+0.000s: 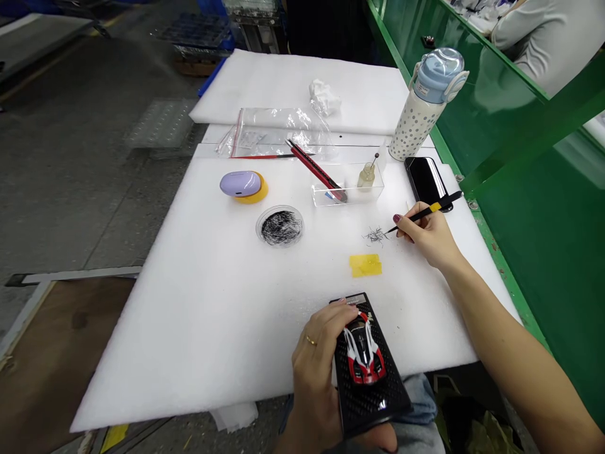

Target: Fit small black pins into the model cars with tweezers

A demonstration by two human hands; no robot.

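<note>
My left hand grips a black, carbon-patterned display base from its left side, at the table's near edge. On that base sits a red, white and black model car, my fingertips near its far end. Farther right, my right hand pinches slim black tweezers with a yellow band. Their tip points down at a small pile of fine black slivers on the white foam surface. Left of it, a round clear dish holds many more slivers. Yellow tape lies between the pile and the base.
A clear tray holds a small glass bottle and red-and-black tools. Around it are a lilac case, a phone, a dotted bottle and a plastic bag. A green partition borders the right; a person's sleeve shows beyond.
</note>
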